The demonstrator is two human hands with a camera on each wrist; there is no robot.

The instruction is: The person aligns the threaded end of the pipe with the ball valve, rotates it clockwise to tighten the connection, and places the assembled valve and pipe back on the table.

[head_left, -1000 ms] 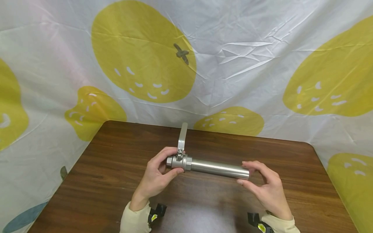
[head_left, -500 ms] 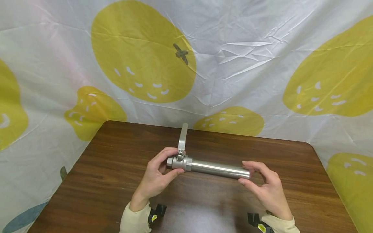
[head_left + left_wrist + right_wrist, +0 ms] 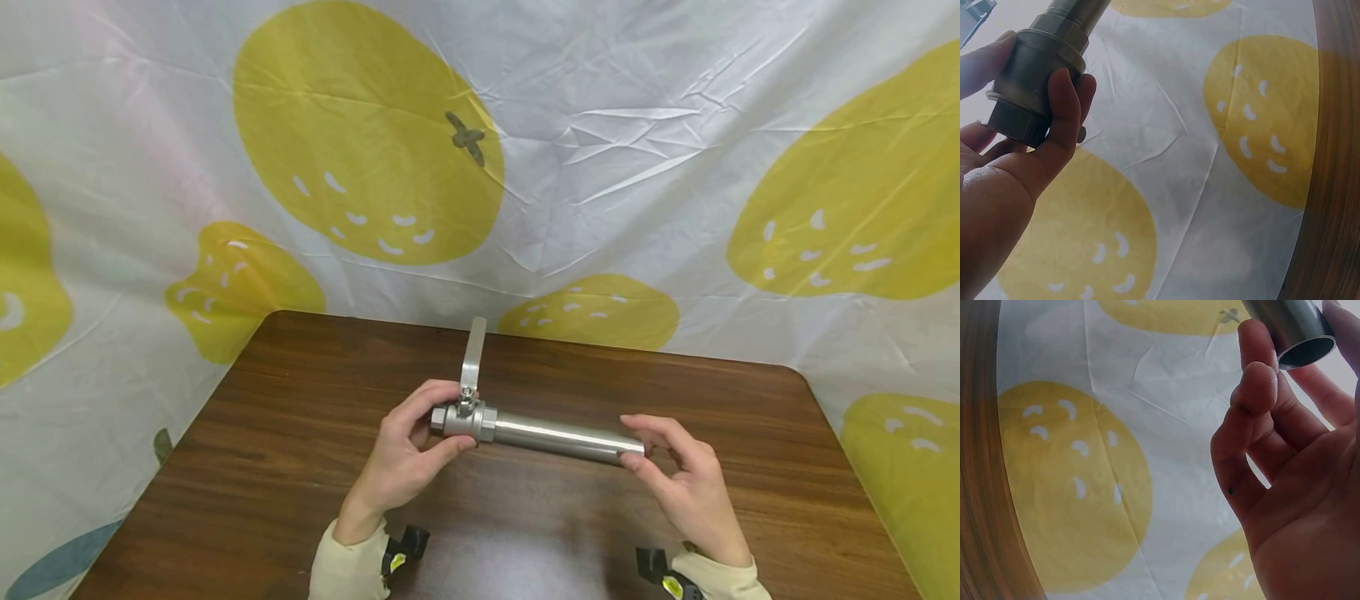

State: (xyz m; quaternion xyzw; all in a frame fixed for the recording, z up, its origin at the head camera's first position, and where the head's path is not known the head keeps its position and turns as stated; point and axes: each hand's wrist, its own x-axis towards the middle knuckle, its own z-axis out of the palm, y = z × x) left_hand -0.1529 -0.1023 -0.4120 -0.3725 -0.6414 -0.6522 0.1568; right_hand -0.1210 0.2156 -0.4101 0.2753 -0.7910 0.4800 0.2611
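1. Steel ball valve sat at the left end of a steel pipe, the two joined in one line and held just above the middle of the brown wooden table.
2. Its flat lever handle stood up from the valve body and pointed toward the far edge of the table.
3. The left hand gripped the valve body, with fingers curled over the far side and the thumb pressed against the near side.
4. In the left wrist view the thumb lay along the hexagonal end of the valve, and another fingertip touched it from the opposite side.
5. The right hand held the open right end of the pipe between thumb and fingers, which were bent round it in a light pinch rather than a full fist.
6. The right wrist view showed the hollow pipe mouth resting against the fingertips, with the palm spread below it.
7. Cream sleeves covered both wrists, and a black strap with a yellow tag sat on each.
8. A white cloth printed with yellow fruit shapes hung behind the table and down its left and right sides.
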